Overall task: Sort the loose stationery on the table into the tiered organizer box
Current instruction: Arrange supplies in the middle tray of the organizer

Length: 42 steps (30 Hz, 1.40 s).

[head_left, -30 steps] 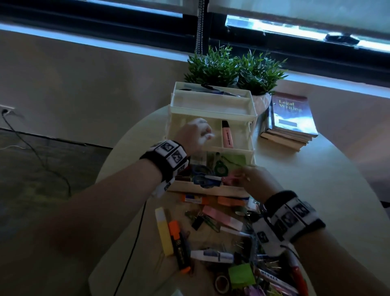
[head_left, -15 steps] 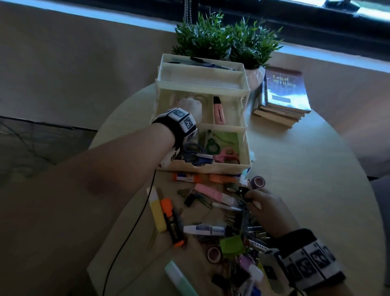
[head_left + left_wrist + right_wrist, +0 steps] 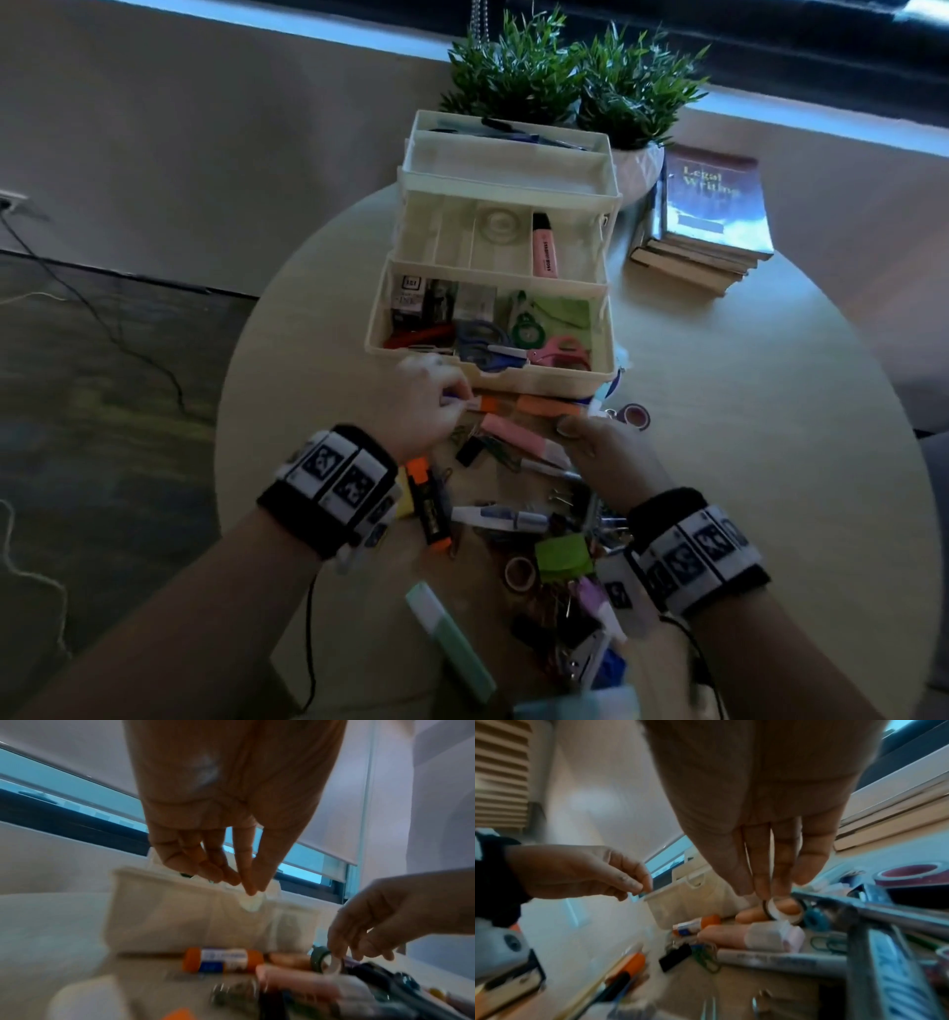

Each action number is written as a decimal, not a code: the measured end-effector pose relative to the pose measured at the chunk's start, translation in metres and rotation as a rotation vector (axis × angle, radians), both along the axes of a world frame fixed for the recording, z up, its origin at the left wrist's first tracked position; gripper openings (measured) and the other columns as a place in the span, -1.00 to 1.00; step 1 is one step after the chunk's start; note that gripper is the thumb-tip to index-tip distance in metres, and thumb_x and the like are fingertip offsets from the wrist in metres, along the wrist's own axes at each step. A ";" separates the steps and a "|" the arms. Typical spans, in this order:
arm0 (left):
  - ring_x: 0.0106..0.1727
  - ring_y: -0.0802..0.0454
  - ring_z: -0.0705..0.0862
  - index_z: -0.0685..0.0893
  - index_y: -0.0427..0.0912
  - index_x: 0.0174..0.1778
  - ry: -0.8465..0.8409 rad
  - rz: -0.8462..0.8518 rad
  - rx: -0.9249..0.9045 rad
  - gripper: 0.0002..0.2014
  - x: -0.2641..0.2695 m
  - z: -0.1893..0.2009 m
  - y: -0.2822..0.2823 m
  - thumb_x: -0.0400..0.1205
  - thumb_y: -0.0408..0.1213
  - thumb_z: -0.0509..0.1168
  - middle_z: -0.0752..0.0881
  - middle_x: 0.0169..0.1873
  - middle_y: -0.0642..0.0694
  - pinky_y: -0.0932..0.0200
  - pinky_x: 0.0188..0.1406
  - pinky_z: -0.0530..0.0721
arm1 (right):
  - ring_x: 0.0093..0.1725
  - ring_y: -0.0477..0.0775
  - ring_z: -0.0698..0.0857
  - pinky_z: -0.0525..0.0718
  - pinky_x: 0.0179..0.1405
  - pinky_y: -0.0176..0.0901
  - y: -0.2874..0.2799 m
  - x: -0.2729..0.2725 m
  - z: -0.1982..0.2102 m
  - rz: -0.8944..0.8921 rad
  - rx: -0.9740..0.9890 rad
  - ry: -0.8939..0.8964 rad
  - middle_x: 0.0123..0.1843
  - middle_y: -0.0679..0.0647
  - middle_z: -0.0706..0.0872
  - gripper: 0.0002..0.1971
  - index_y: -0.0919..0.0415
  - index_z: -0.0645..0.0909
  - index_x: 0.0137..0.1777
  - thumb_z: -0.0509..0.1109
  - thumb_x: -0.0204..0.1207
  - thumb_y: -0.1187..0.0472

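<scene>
Here the right hand (image 3: 765, 833) pinches a small tape roll (image 3: 780, 912) above the bench (image 3: 744, 411) pile, near the organizer box (image 3: 493, 383), while the left hand (image 3: 426, 406), fingertips together, appears empty, so the slim roll could be dropped.

The left wrist view blurs the near clutter (image 3: 257, 990). The right hand (image 3: 611, 452) covers what its fingers pinch in the head view.
</scene>
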<state>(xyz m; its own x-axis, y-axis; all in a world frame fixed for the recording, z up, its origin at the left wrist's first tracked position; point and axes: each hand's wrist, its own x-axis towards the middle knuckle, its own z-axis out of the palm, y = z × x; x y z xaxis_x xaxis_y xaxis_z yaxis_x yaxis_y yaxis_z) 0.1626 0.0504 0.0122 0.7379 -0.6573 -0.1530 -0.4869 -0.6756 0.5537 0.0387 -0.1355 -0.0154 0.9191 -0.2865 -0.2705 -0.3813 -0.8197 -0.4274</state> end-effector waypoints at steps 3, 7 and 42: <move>-0.03 -0.06 0.65 0.68 -0.22 -0.09 0.072 0.167 0.211 -0.88 -0.011 -0.026 0.021 0.58 -0.26 0.28 0.70 -0.08 -0.12 0.10 -0.03 0.63 | 0.21 0.21 0.60 0.54 0.14 -0.08 0.009 0.005 -0.009 0.085 -0.132 0.160 0.20 0.17 0.66 -0.71 0.22 0.59 0.22 0.20 0.54 0.30; -0.07 -0.09 0.64 0.50 -0.20 0.02 0.222 0.193 0.409 -0.66 -0.025 -0.053 0.026 0.56 0.01 0.32 0.65 -0.05 -0.18 0.04 -0.07 0.66 | 0.15 0.22 0.62 0.57 0.04 -0.03 0.017 0.006 -0.020 0.128 -0.294 0.235 0.14 0.16 0.67 -0.81 0.20 0.56 0.11 0.21 0.56 0.22; 0.22 -0.25 0.65 0.46 -0.22 0.36 -0.318 -0.094 0.103 -0.68 0.062 0.025 -0.168 0.70 -0.25 0.10 0.68 0.18 -0.28 -0.02 0.02 0.55 | 0.04 0.19 0.68 0.52 -0.08 -0.19 -0.070 0.127 0.072 -0.342 -0.098 -0.133 0.06 0.21 0.72 -0.69 0.23 0.69 0.08 0.30 0.55 0.02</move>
